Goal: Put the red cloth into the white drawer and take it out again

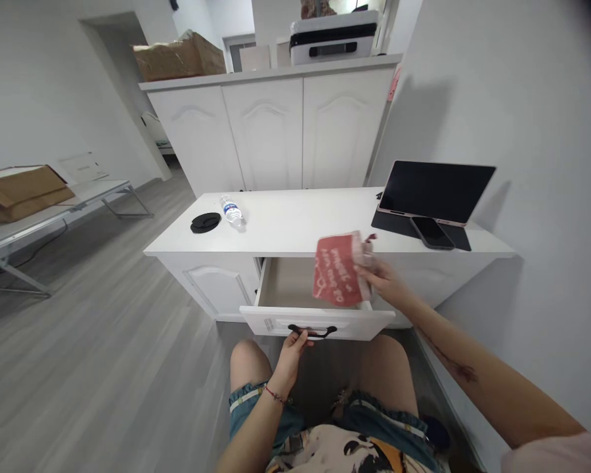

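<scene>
My right hand (381, 281) is closed on the edge of a small red cloth (339, 270) with white lettering. The cloth hangs above the right part of a pulled-out white drawer (288, 279), whose visible floor is bare. Curled at the left end of the drawer's black handle (320, 333) are the fingers of my left hand (295, 348). The cloth hides part of the drawer's inside.
On the white countertop (295, 217) lie a clear plastic bottle (232, 212) and a black disc (205, 223) at the left. A tablet (436, 190) and a phone (431, 232) rest at the right, beside the wall. My knees are under the drawer.
</scene>
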The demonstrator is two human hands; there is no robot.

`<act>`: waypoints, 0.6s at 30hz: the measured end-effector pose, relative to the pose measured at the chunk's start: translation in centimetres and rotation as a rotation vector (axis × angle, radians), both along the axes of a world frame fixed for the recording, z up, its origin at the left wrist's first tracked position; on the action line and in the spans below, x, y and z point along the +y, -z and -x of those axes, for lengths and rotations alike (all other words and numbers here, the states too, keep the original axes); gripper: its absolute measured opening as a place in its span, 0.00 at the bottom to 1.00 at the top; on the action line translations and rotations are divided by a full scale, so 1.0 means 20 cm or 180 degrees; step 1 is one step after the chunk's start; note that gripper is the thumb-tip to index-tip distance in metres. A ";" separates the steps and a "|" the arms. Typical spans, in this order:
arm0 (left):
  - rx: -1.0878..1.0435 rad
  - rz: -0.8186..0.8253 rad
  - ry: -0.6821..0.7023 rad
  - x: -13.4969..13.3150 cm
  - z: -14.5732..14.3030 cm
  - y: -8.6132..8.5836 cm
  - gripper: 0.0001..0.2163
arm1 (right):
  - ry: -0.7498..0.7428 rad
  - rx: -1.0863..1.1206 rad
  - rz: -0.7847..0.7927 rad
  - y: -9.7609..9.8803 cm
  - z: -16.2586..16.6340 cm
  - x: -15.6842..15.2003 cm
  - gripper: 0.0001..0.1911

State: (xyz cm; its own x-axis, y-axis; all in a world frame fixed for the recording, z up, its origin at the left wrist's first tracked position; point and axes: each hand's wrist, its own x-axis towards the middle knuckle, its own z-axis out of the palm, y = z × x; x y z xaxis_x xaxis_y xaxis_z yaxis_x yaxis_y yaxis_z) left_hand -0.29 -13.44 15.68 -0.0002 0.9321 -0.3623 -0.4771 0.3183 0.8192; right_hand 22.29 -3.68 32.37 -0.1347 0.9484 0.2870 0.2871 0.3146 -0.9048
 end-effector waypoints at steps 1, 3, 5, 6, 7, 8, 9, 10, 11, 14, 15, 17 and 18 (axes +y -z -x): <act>0.0011 -0.0013 0.0018 0.01 0.00 0.00 0.17 | 0.0323 0.0289 -0.0028 -0.01 -0.04 -0.04 0.21; 0.0026 -0.0025 0.0043 0.03 0.00 0.01 0.17 | 0.0949 0.0893 -0.0023 -0.02 -0.13 -0.13 0.22; 0.0037 -0.0010 0.0035 0.06 0.00 0.01 0.17 | 0.1483 0.1294 -0.0065 -0.04 -0.21 -0.22 0.23; 0.0033 0.0003 0.0016 0.07 0.00 0.01 0.17 | 0.1705 0.1340 -0.0109 -0.04 -0.24 -0.27 0.22; 0.0026 0.0010 -0.0003 0.09 0.00 0.01 0.17 | 0.1880 0.1291 -0.0103 -0.04 -0.27 -0.31 0.21; 0.0022 0.0015 -0.0024 0.10 0.00 0.01 0.17 | 0.2036 0.1154 -0.0078 -0.04 -0.28 -0.35 0.20; 0.0020 0.0017 -0.0030 0.11 -0.01 0.01 0.18 | 0.2148 0.0939 -0.0043 -0.02 -0.29 -0.38 0.20; 0.0019 0.0022 -0.0034 0.13 -0.01 0.01 0.18 | 0.2207 0.0677 -0.0014 0.01 -0.30 -0.40 0.20; 0.0018 0.0029 -0.0029 0.15 -0.01 0.01 0.18 | 0.2209 0.0390 -0.0021 0.04 -0.29 -0.42 0.20; -0.0016 0.0038 -0.0021 0.19 -0.01 0.00 0.18 | 0.1924 -0.0425 -0.0333 0.21 -0.23 -0.41 0.19; -0.0021 0.0034 -0.0024 0.20 -0.01 0.01 0.18 | 0.1844 -0.0612 -0.0504 0.27 -0.20 -0.40 0.18; -0.0011 0.0034 -0.0039 0.22 -0.02 0.01 0.18 | 0.1684 -0.0896 -0.0817 0.39 -0.13 -0.36 0.17; -0.0011 0.0031 -0.0055 0.22 -0.02 0.01 0.18 | 0.1569 -0.1024 -0.0929 0.45 -0.09 -0.35 0.17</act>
State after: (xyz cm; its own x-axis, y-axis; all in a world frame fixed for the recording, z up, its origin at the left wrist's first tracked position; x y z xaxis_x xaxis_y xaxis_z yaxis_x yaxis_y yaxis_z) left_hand 0.10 -9.04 15.41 -0.0149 0.9284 -0.3713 -0.4855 0.3179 0.8144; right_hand 24.10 -10.58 23.46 0.1738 0.8102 0.5597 0.7023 0.2965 -0.6472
